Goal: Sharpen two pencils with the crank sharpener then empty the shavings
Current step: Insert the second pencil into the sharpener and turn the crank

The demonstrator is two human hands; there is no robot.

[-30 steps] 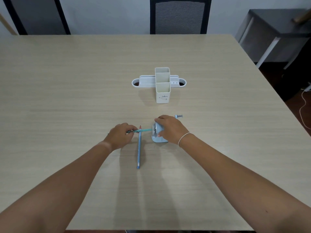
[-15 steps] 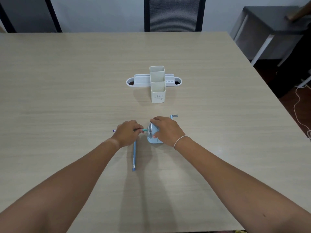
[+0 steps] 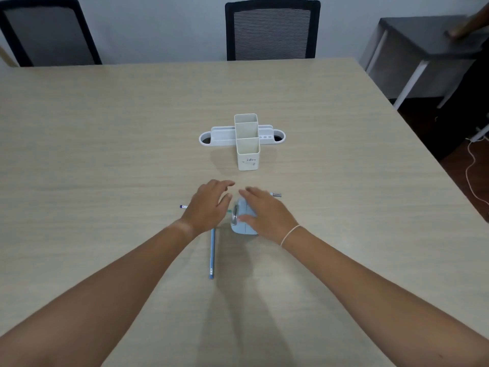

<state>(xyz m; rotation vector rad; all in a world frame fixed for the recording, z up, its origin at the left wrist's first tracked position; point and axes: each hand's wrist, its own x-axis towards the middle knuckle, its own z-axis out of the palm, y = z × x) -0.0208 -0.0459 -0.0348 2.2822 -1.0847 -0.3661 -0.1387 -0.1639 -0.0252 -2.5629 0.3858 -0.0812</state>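
The light blue crank sharpener stands on the table, its crank handle sticking out to the far right. My right hand lies over its top, thumb on the front face and fingers stretched forward. A teal pencil sticks out of its left side; the eraser end shows beyond my left hand. That hand hovers over the pencil with fingers spread, gripping nothing. A second, blue pencil lies on the table below my left hand, pointing toward me.
A white desk organiser with tall compartments and a low tray stands behind the sharpener. Two black chairs are at the table's far edge. A dark side table stands at the right, with someone's hand on it.
My left hand has let go of the teal pencil and opened its fingers above it. The pencil has gone deeper into the sharpener. My right hand's fingers have stretched out over the sharpener.
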